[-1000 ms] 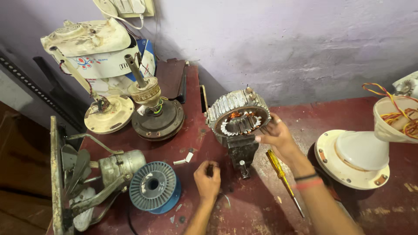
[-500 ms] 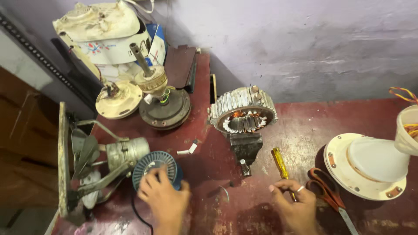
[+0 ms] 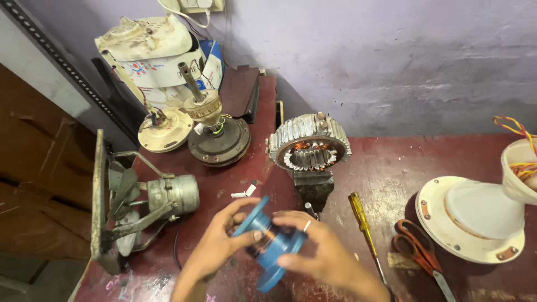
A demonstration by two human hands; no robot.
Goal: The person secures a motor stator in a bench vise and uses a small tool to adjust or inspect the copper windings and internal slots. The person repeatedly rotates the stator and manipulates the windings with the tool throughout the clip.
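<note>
Spool (image 3: 268, 246), blue plastic, wound with copper-coloured wire, held off the bench near the lower edge of the view between both hands. Left hand (image 3: 215, 243): fingers curled round the upper flange, thumb pressed on its face, closed on the spool. Right hand (image 3: 319, 251): fingers wrapped over the core and lower flange, closed on it too, a ring on one finger. Progress, as a judgement: the spool is lifted and gripped, but no wire end shows drawn off it, and the stator (image 3: 309, 146) beyond looks untouched by either hand. Stator: ribbed metal ring with copper windings inside, clamped upright in a small dark vise (image 3: 313, 187) just behind the hands. Screwdriver (image 3: 363, 232), yellow handle, lies right of the vise; scissors (image 3: 417, 249), red handles, lie further right, touching the rim of a white fan housing (image 3: 475, 215) with coloured wires above it. Two small white bits (image 3: 244, 191) lie left of the vise. Grey motor with blades in a frame (image 3: 145, 201) stands at the bench's left edge. Dark round motor base with shaft (image 3: 215, 140) and a cream disc (image 3: 165, 131) sit at the far left corner. Packages: a white casing with small red and blue markings and a blue box (image 3: 210, 53) behind it, against the wall; print too small to tell. Wall socket (image 3: 193, 5), white, top edge.
</note>
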